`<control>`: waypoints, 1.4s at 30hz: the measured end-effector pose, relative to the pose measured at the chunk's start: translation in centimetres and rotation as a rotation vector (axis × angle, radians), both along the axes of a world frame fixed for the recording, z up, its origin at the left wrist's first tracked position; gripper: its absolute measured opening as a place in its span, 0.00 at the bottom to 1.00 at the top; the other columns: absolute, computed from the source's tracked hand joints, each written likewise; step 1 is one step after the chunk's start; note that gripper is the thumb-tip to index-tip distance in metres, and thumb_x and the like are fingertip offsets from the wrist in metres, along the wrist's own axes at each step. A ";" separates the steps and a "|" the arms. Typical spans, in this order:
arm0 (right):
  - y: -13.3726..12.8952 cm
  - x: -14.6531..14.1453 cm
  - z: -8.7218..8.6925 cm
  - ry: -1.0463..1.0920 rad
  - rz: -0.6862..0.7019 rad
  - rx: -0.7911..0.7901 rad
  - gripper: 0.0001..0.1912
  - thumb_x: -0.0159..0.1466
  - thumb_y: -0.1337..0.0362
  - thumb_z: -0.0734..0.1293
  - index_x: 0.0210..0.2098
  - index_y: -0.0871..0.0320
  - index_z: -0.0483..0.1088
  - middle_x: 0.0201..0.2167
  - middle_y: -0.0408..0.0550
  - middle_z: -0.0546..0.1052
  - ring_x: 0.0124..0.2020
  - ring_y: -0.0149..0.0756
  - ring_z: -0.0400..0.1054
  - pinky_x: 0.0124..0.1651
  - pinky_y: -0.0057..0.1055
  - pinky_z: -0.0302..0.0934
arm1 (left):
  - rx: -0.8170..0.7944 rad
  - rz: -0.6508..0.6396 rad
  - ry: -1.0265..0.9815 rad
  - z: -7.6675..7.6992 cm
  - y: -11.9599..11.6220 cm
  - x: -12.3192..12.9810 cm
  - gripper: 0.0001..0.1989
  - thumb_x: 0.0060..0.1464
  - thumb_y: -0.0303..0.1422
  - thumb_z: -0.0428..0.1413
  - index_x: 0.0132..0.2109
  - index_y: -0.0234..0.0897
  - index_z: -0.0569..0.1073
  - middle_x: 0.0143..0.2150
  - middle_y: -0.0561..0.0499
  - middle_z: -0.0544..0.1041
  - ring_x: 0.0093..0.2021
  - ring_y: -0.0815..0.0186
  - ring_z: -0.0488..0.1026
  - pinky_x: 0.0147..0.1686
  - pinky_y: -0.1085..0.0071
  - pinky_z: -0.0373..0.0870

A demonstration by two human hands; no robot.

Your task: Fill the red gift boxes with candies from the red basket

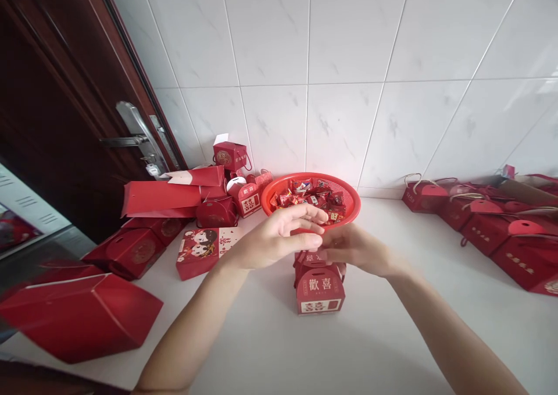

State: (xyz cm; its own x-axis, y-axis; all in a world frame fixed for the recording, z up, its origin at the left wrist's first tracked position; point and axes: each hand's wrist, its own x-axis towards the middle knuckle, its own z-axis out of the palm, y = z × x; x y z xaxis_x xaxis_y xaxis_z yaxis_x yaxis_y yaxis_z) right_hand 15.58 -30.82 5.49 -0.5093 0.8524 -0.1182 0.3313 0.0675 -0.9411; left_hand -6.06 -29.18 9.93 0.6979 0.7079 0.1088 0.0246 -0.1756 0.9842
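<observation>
A small red candy box [320, 290] with white Chinese characters and a pale printed panel stands upright on the white table. Its upper back part is partly covered by my hands. My left hand [281, 238] hovers above and left of the box, open, its thumb and fingers apart with nothing visible between them. My right hand [360, 248] reaches over the box top from the right, its fingers stretched out, close to or touching the box. Its fingertips are slightly blurred and partly hidden behind my left thumb. Just behind is a red plastic basket [355, 209] of wrapped candies [305, 194].
Several red gift boxes [131, 246] crowd the left side, including one printed with cartoon figures [198, 252] and a large one [87, 313] in front. More red boxes with cord handles [483, 226] line the right. A tiled wall [340, 121] and dark door [65, 92] stand behind.
</observation>
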 end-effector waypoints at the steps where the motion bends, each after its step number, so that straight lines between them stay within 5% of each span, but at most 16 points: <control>1: -0.2 0.2 0.4 0.047 -0.015 0.022 0.12 0.59 0.56 0.71 0.30 0.59 0.72 0.27 0.44 0.73 0.26 0.32 0.67 0.28 0.31 0.63 | 0.003 -0.012 -0.023 -0.2 -0.1 0.3 0.14 0.56 0.33 0.63 0.50 0.39 0.75 0.55 0.45 0.73 0.55 0.57 0.73 0.48 0.63 0.74; 9: -1.8 0.6 1.8 0.096 -0.215 0.129 0.19 0.56 0.50 0.75 0.34 0.58 0.69 0.31 0.47 0.78 0.32 0.36 0.71 0.35 0.33 0.65 | 0.054 0.057 -0.196 -0.8 -0.9 1.9 0.19 0.56 0.35 0.63 0.54 0.40 0.73 0.61 0.45 0.72 0.69 0.52 0.61 0.66 0.56 0.62; 15: -2.2 -1.0 1.1 -0.124 -0.475 0.366 0.16 0.56 0.54 0.71 0.29 0.53 0.60 0.24 0.40 0.71 0.25 0.31 0.60 0.27 0.30 0.55 | -0.042 0.125 -0.328 -1.5 -1.4 3.3 0.20 0.50 0.32 0.61 0.52 0.39 0.72 0.63 0.43 0.71 0.71 0.50 0.56 0.63 0.56 0.64; 20: -2.0 -1.2 0.7 -0.247 -0.555 0.441 0.09 0.56 0.63 0.65 0.27 0.52 0.56 0.21 0.37 0.66 0.23 0.31 0.56 0.26 0.30 0.51 | -0.090 0.112 -0.404 -2.0 -1.4 3.9 0.20 0.48 0.30 0.60 0.50 0.39 0.72 0.61 0.44 0.72 0.71 0.49 0.55 0.60 0.57 0.67; 27: -1.5 -0.4 0.8 -0.217 -0.504 0.392 0.03 0.53 0.67 0.61 0.28 0.55 0.64 0.25 0.43 0.73 0.26 0.34 0.63 0.28 0.30 0.54 | 0.158 0.184 0.022 -2.9 -1.1 4.2 0.24 0.50 0.31 0.63 0.54 0.41 0.69 0.59 0.45 0.70 0.58 0.55 0.70 0.56 0.58 0.71; 31: -1.4 0.1 1.0 -0.267 -0.501 0.377 0.03 0.50 0.69 0.61 0.25 0.54 0.62 0.21 0.40 0.70 0.23 0.32 0.60 0.26 0.29 0.52 | 0.374 0.218 0.343 -4.2 -1.3 4.6 0.34 0.47 0.40 0.67 0.60 0.43 0.65 0.58 0.43 0.71 0.58 0.49 0.68 0.54 0.55 0.70; 37: -1.2 1.4 1.1 -0.402 -0.437 0.393 0.05 0.50 0.70 0.61 0.23 0.54 0.60 0.19 0.39 0.68 0.21 0.30 0.57 0.25 0.28 0.49 | 0.424 0.127 0.530 -6.7 -1.2 6.2 0.21 0.54 0.35 0.59 0.54 0.41 0.65 0.52 0.44 0.74 0.53 0.49 0.72 0.49 0.57 0.70; 42: -0.9 2.4 1.0 -0.401 -0.400 0.376 0.06 0.50 0.72 0.62 0.24 0.55 0.62 0.22 0.40 0.71 0.24 0.30 0.61 0.26 0.27 0.51 | 0.471 0.150 0.519 -8.1 -0.6 7.1 0.20 0.56 0.34 0.57 0.55 0.42 0.65 0.53 0.44 0.75 0.55 0.50 0.72 0.52 0.56 0.69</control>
